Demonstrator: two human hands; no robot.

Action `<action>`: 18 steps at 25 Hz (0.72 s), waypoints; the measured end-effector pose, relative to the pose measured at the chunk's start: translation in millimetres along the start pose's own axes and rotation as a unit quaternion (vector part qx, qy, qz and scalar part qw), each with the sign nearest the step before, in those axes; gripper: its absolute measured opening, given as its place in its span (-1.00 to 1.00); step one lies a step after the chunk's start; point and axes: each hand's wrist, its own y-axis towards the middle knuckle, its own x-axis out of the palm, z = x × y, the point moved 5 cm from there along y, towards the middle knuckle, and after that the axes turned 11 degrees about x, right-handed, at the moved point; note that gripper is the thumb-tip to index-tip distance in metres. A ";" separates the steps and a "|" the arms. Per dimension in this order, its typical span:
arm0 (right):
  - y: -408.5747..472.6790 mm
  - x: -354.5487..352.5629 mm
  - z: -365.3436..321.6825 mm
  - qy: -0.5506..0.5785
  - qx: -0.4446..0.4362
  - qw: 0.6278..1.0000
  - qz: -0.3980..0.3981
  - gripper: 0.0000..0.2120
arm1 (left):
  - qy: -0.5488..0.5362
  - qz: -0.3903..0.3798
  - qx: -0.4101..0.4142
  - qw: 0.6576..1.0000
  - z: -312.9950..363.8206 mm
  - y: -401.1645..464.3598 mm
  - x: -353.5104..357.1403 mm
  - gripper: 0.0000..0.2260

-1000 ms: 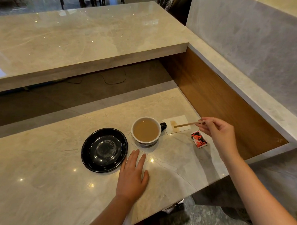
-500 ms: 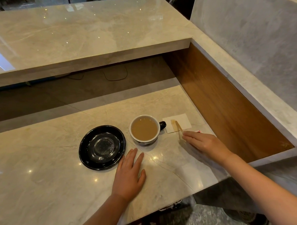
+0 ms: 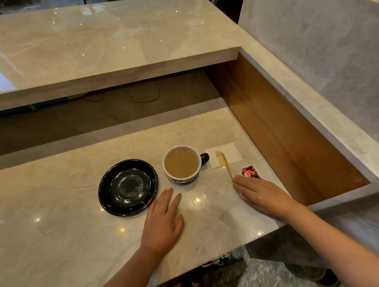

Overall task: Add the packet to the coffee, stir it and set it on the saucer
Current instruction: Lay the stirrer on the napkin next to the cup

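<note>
A white cup point(image 3: 182, 164) of milky coffee with a dark handle stands on the marble counter. To its left lies an empty black saucer point(image 3: 128, 187). A wooden stir stick point(image 3: 227, 167) rests with its wet tip on a white napkin point(image 3: 225, 154) to the right of the cup. A red and black packet point(image 3: 250, 171) lies beyond my right hand. My left hand point(image 3: 163, 220) lies flat on the counter, just in front of the saucer and cup. My right hand point(image 3: 262, 194) lies flat too, fingertips close to the stick's near end, holding nothing.
A raised marble bar top point(image 3: 106, 42) overhangs the back of the counter. A wooden side panel point(image 3: 281, 128) and a marble ledge close off the right. The counter's front edge point(image 3: 211, 259) runs just behind my wrists.
My right hand laid the stir stick down on the napkin, let go of it and drew back to rest flat on the counter. My left hand has stayed put.
</note>
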 end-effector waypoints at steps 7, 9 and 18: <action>-2.6 14.5 2.3 0.002 0.055 0.998 -0.035 -0.61 | -0.005 0.007 0.003 1.000 0.5 0.5 -0.8 -0.53; 1.7 3.8 -2.0 0.016 0.067 0.998 0.014 -0.65 | -0.005 0.005 0.004 1.000 0.1 0.6 -0.2 -0.52; 96.5 -50.6 -76.0 0.057 0.138 0.989 0.019 -0.29 | 0.018 -0.009 0.027 0.999 4.0 2.0 -3.8 -0.52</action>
